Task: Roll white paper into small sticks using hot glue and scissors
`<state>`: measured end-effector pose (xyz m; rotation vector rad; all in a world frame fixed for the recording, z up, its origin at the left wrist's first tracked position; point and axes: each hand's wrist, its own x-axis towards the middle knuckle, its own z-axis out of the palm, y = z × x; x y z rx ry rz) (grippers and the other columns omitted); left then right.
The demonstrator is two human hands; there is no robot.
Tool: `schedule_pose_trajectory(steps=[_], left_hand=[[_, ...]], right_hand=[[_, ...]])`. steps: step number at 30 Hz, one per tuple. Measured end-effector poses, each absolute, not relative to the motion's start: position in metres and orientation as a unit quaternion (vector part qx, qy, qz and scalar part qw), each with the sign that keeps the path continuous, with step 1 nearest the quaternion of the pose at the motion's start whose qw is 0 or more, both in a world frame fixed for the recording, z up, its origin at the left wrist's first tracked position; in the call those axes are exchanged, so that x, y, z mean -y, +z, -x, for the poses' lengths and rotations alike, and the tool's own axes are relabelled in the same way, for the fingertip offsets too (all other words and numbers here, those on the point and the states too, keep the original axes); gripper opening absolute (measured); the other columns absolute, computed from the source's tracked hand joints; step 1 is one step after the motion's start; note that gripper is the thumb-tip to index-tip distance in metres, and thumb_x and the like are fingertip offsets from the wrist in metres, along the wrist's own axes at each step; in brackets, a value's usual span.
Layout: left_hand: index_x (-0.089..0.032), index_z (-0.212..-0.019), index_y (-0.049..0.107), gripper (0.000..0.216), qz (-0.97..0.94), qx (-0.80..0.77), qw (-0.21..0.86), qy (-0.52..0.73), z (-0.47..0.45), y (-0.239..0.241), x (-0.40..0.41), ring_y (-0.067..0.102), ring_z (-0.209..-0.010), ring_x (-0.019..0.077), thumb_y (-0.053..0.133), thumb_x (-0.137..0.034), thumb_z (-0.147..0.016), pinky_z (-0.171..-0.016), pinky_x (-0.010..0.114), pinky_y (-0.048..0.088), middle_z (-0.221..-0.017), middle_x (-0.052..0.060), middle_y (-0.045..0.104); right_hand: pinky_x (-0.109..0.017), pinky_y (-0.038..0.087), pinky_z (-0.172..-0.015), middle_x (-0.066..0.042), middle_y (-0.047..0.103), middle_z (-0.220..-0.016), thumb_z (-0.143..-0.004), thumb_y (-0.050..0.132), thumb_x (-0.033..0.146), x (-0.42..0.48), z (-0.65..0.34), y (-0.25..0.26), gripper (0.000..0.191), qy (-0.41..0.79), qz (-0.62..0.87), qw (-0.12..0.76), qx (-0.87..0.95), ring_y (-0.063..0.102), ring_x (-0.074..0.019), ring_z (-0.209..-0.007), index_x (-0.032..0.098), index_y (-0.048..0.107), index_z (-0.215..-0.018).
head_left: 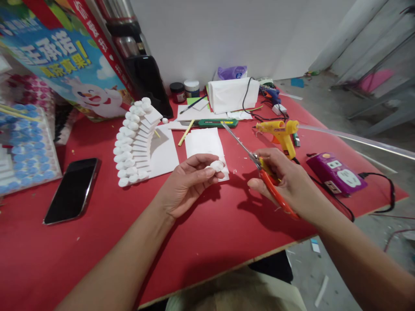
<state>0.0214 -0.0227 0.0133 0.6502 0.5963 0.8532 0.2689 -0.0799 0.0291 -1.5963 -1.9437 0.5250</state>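
Note:
My left hand pinches a small white rounded piece between thumb and fingers, above a white sheet. In my right hand is a pair of scissors with orange-red handles; its blades point up and left, away from the white piece. Whether the blades are parted is hard to see. Beyond my left hand stands a curved, stepped white model, its outer side lined with rows of similar white rounded pieces. It rests on a white board.
A yellow glue gun with a long clear stick lies right, near a purple power socket and black cords. A green utility knife lies behind the sheet. A phone and a board of blue-and-white pieces are left.

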Motion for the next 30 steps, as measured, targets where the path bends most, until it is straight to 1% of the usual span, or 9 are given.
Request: schedule_pose_trajectory(steps=[4, 7, 10, 13, 15, 18, 20, 25, 30], left_hand=[[-0.016, -0.102, 0.081, 0.027, -0.328, -0.304, 0.793, 0.414, -0.022, 0.012, 0.024, 0.074, -0.079, 0.0132, 0.085, -0.011, -0.075, -0.077, 0.019, 0.058, -0.089, 0.005, 0.078], [-0.017, -0.099, 0.080, 0.026, -0.326, -0.307, 0.786, 0.427, -0.023, 0.012, 0.023, 0.074, -0.079, 0.0121, 0.085, -0.010, -0.074, -0.075, 0.017, 0.058, -0.090, 0.004, 0.078], [-0.018, -0.096, 0.080, 0.026, -0.307, -0.304, 0.791, 0.433, -0.024, 0.013, 0.023, 0.074, -0.083, 0.0123, 0.086, -0.008, -0.073, -0.080, 0.018, 0.058, -0.095, 0.003, 0.078], [-0.016, -0.089, 0.079, 0.019, -0.287, -0.306, 0.793, 0.442, -0.025, 0.014, 0.023, 0.074, -0.084, 0.0121, 0.087, -0.010, -0.073, -0.085, 0.020, 0.058, -0.088, 0.002, 0.077], [-0.015, -0.086, 0.078, 0.017, -0.280, -0.312, 0.788, 0.451, -0.025, 0.015, 0.023, 0.073, -0.083, 0.0115, 0.088, -0.011, -0.072, -0.087, 0.021, 0.058, -0.087, 0.002, 0.076], [-0.014, -0.088, 0.078, 0.023, -0.275, -0.314, 0.783, 0.460, -0.025, 0.013, 0.022, 0.072, -0.082, 0.0100, 0.089, -0.009, -0.069, -0.085, 0.020, 0.059, -0.092, 0.002, 0.076], [-0.015, -0.089, 0.079, 0.024, -0.272, -0.309, 0.785, 0.463, -0.025, 0.012, 0.021, 0.071, -0.081, 0.0092, 0.089, -0.009, -0.069, -0.082, 0.018, 0.059, -0.091, 0.001, 0.076], [-0.014, -0.089, 0.080, 0.021, -0.277, -0.298, 0.789, 0.460, -0.025, 0.011, 0.020, 0.072, -0.080, 0.0084, 0.089, -0.009, -0.070, -0.082, 0.016, 0.059, -0.087, 0.001, 0.076], [-0.015, -0.087, 0.080, 0.024, -0.287, -0.310, 0.785, 0.453, -0.027, 0.013, 0.022, 0.072, -0.079, 0.0109, 0.091, -0.009, -0.067, -0.082, 0.021, 0.060, -0.085, 0.002, 0.077]], right_hand=[[-0.026, 0.041, -0.057, 0.003, 0.052, -0.078, -0.089, 0.071, 0.052, 0.082, -0.267, 0.033, 0.047, 0.200, 0.594, 0.259, 0.735, 0.047, -0.0140, -0.063, 0.024, 0.050, -0.122], [-0.027, 0.044, -0.059, 0.000, 0.057, -0.084, -0.088, 0.071, 0.056, 0.085, -0.262, 0.035, 0.052, 0.197, 0.595, 0.238, 0.742, 0.051, -0.0155, -0.066, 0.024, 0.051, -0.123], [-0.030, 0.049, -0.066, -0.005, 0.064, -0.098, -0.085, 0.071, 0.064, 0.087, -0.257, 0.036, 0.059, 0.187, 0.594, 0.228, 0.748, 0.061, -0.0203, -0.078, 0.023, 0.052, -0.123], [-0.035, 0.052, -0.077, -0.009, 0.067, -0.110, -0.084, 0.068, 0.068, 0.087, -0.253, 0.034, 0.063, 0.175, 0.583, 0.226, 0.761, 0.066, -0.0261, -0.093, 0.023, 0.051, -0.124], [-0.039, 0.053, -0.081, -0.012, 0.067, -0.113, -0.085, 0.066, 0.070, 0.087, -0.249, 0.032, 0.064, 0.162, 0.573, 0.225, 0.771, 0.067, -0.0290, -0.098, 0.021, 0.051, -0.125], [-0.043, 0.054, -0.080, -0.015, 0.066, -0.110, -0.083, 0.064, 0.074, 0.088, -0.245, 0.030, 0.073, 0.149, 0.576, 0.208, 0.776, 0.067, -0.0314, -0.095, 0.018, 0.052, -0.128], [-0.044, 0.054, -0.079, -0.015, 0.065, -0.107, -0.082, 0.064, 0.076, 0.090, -0.243, 0.030, 0.076, 0.143, 0.584, 0.195, 0.775, 0.066, -0.0320, -0.092, 0.017, 0.053, -0.129], [-0.043, 0.054, -0.076, -0.014, 0.064, -0.101, -0.082, 0.063, 0.076, 0.090, -0.241, 0.032, 0.074, 0.127, 0.591, 0.186, 0.774, 0.066, -0.0312, -0.088, 0.018, 0.055, -0.127], [-0.043, 0.054, -0.077, -0.015, 0.065, -0.103, -0.082, 0.062, 0.078, 0.090, -0.241, 0.032, 0.073, 0.135, 0.595, 0.182, 0.771, 0.068, -0.0318, -0.089, 0.019, 0.057, -0.125]])
